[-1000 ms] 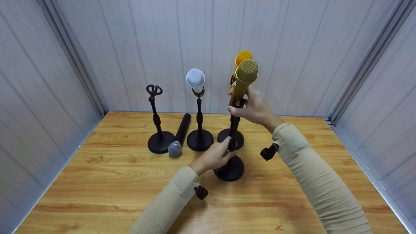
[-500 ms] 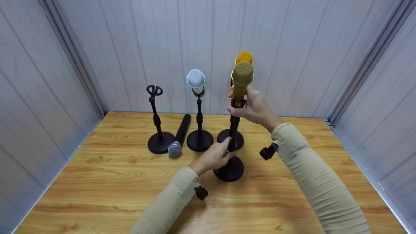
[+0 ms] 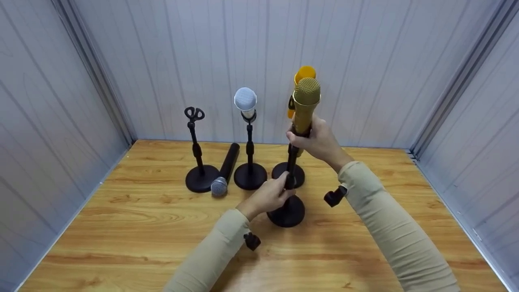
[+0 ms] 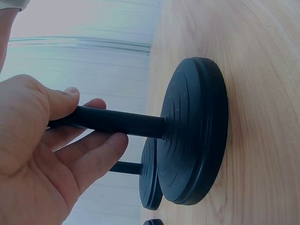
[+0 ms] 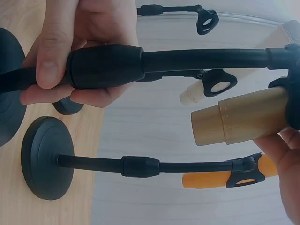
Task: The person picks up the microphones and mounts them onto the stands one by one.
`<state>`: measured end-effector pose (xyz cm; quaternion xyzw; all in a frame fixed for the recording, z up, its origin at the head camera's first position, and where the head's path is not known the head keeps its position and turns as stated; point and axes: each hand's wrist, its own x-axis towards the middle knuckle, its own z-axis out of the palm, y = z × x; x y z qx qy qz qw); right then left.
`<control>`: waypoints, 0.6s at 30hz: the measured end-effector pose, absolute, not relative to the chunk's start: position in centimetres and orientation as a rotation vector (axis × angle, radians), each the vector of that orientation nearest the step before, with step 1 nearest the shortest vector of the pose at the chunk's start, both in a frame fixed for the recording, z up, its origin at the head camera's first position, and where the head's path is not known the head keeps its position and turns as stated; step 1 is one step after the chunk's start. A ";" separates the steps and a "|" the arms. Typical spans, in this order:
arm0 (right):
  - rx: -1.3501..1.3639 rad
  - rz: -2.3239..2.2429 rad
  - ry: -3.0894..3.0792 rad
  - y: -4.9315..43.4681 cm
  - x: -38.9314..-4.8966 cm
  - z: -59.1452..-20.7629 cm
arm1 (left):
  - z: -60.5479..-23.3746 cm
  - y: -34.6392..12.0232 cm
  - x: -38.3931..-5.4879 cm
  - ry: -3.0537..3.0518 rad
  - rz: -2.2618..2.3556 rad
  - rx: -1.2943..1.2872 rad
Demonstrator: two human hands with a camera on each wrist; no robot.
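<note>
My left hand (image 3: pixel 267 198) grips the pole of the front black microphone stand (image 3: pixel 287 214), whose round base rests on the table. In the left wrist view, thumb and fingers wrap the lower pole (image 4: pixel 136 124). Above it, my right hand (image 3: pixel 322 142) holds the gold microphone (image 3: pixel 307 95) by its handle, mesh head up and tilted. In the right wrist view, the gold handle (image 5: pixel 248 117) lies in the black clip (image 5: pixel 294 105) atop the stand, its end sticking out; part of my right hand (image 5: pixel 291 173) shows at the edge.
Close behind stands a yellow microphone (image 3: pixel 306 74) on its stand. A white microphone (image 3: pixel 245 99) sits on another stand to the left. Farther left is a stand with a bare clip (image 3: pixel 194 114). A black microphone with silver head (image 3: pixel 219 186) lies beside it on the wooden table (image 3: pixel 142 227).
The gold microphone's head has swung slightly left and back right. Its handle end now shows lower, below my right hand, whose fingers cover the clip. My left hand keeps its place on the pole.
</note>
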<state>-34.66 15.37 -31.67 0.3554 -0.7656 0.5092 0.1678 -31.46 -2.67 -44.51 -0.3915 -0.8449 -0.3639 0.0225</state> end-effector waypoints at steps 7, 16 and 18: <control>1.109 1.335 -2.173 15.4 -35.0 -31.1 | -44.5 -2.6 -31.6 -2.591 -1.090 -1.199; 1.308 1.246 -2.117 15.4 -35.8 -30.2 | -44.3 -2.4 -31.8 -2.644 -1.055 -1.089; 1.292 1.263 -2.141 15.6 -35.8 -30.1 | -44.3 -2.1 -31.8 -2.657 -1.087 -1.075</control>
